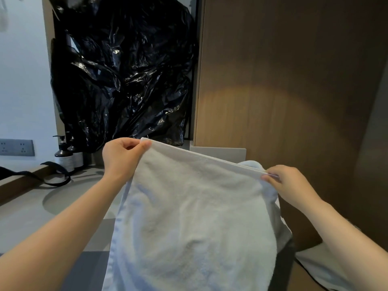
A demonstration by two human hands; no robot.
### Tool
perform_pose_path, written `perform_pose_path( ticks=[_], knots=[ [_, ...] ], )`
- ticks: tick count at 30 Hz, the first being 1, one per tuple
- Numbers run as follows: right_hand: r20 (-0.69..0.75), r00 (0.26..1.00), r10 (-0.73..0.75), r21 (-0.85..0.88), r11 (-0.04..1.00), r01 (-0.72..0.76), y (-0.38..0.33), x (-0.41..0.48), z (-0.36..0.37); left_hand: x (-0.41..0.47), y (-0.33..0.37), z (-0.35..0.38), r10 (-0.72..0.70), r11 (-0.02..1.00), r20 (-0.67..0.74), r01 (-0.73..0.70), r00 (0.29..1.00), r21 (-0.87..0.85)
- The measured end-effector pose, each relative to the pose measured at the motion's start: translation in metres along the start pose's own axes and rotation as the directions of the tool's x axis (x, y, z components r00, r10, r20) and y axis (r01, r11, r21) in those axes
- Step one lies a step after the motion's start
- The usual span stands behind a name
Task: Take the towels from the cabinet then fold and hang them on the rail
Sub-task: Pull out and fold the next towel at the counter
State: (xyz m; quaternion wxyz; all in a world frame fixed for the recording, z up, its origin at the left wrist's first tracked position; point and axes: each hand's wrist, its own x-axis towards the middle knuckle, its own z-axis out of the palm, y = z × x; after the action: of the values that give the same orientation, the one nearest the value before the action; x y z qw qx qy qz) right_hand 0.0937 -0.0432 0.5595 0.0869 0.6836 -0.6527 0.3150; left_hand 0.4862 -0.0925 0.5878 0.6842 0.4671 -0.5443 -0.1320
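Note:
A white towel [193, 217] hangs in front of me, stretched by its top edge between both hands. My left hand [121, 156] pinches the upper left corner between thumb and fingers. My right hand [287, 183] pinches the upper right corner, lower than the left, so the top edge slopes down to the right. The towel looks doubled along that edge and drapes down out of the frame. No rail is in view.
A wooden cabinet door [294, 80] fills the right side. Black plastic sheeting [126, 70] covers the wall behind. Left lies a grey counter with a round basin [63, 198], dark pump bottles [65, 156], a black strap [54, 175] and a wall socket [16, 147].

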Motion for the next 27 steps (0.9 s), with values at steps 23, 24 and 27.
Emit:
perform_pose_path(
  ticks=[23,24,27],
  knots=[
    [-0.553,0.832,-0.052,0.295,0.921,0.253,-0.048,-0.028,-0.097,-0.008,0.06,-0.026,0.244,0.946,0.116,-0.262,0.963,0.193],
    [-0.557,0.83,-0.015,0.342,0.907,0.246,-0.047,-0.029,-0.102,-0.008,0.063,-0.028,0.255,0.947,0.094,-0.268,0.962,0.177],
    [-0.535,0.842,0.064,0.433,0.877,0.209,-0.042,-0.031,-0.111,-0.005,0.069,-0.033,0.241,0.959,0.052,-0.246,0.969,0.141]
  ],
)
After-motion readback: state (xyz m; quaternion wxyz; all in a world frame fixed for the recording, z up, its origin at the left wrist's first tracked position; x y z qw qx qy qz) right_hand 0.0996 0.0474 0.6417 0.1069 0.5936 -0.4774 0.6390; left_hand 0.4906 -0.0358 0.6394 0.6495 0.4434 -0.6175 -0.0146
